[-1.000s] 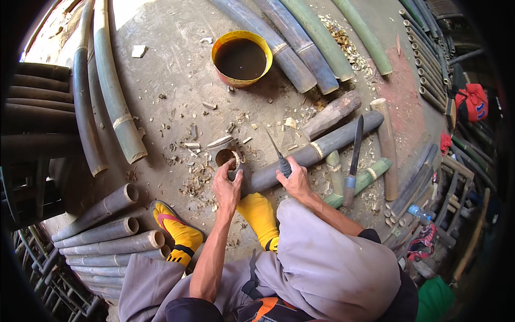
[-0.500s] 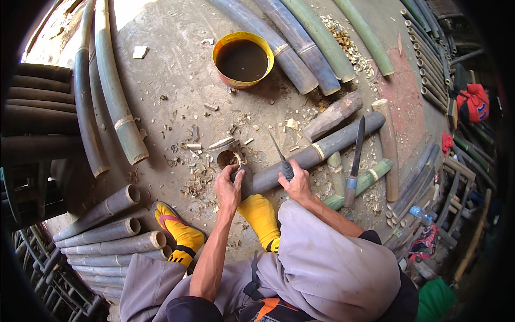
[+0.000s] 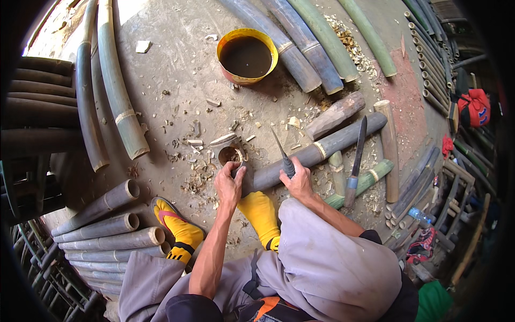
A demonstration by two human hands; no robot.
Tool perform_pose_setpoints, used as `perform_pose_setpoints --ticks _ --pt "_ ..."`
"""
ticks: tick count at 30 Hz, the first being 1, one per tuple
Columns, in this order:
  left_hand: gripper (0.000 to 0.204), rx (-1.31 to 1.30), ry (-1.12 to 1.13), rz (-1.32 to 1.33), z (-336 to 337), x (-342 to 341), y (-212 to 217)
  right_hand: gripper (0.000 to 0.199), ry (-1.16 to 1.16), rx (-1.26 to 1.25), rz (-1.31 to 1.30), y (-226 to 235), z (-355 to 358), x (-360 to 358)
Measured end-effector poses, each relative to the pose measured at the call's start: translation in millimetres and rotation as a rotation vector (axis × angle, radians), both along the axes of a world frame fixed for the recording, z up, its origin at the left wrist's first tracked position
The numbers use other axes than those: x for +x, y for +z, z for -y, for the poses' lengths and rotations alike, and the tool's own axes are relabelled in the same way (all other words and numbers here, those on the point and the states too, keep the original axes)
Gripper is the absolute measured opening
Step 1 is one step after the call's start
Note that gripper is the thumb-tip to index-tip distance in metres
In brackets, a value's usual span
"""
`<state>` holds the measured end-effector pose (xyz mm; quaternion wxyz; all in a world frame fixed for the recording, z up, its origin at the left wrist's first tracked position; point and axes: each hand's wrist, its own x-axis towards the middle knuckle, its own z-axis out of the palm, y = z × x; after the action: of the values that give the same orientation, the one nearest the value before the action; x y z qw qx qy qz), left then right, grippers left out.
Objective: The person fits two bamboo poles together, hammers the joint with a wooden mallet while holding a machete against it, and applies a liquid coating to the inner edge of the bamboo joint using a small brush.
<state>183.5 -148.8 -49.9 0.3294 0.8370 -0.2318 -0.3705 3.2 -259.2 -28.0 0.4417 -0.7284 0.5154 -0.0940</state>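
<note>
My left hand is closed on the near end of a dark bamboo pole, with thumb and fingers at the edge of a hollow cut opening. Pale shavings show inside that opening. My right hand grips the dark wrapped handle of a thin pointed knife, its blade pointing up and away over the pole. My yellow-socked right foot is beside the pole's near end, between my hands. The fingertips of my left hand are partly hidden.
A machete leans across the bamboo at right, near a wooden log. Beyond is a yellow bucket of dark liquid. Cut bamboo lengths lie at left, long poles farther off. Chips litter the floor.
The whole view has shifted slightly. Both hands keep nearly the same place on the pole and knife, and the knife blade stands at about the same angle.
</note>
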Motion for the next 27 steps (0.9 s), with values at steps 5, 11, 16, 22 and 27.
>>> perform_pose_setpoints --ticks 5,11,16,22,27 --pt "0.025 -0.069 0.047 0.063 5.3 -4.1 4.5 0.026 -0.005 0.005 -0.011 0.6 -0.3 0.5" --pt "0.025 0.146 -0.099 0.097 19.4 11.4 5.4 0.025 0.002 0.001 0.014 -0.8 -0.9 0.5" --pt "0.023 0.124 0.027 -0.031 20.2 12.1 8.9 0.025 -0.01 0.015 -0.005 0.4 -0.6 -0.8" --pt "0.021 -0.146 0.284 -0.171 10.0 8.3 -1.5 0.027 0.009 -0.005 -0.002 -0.4 0.1 0.0" --pt "0.012 -0.322 0.492 -0.185 3.8 11.5 9.1 0.029 0.01 0.007 -0.015 -0.6 0.8 -1.0"
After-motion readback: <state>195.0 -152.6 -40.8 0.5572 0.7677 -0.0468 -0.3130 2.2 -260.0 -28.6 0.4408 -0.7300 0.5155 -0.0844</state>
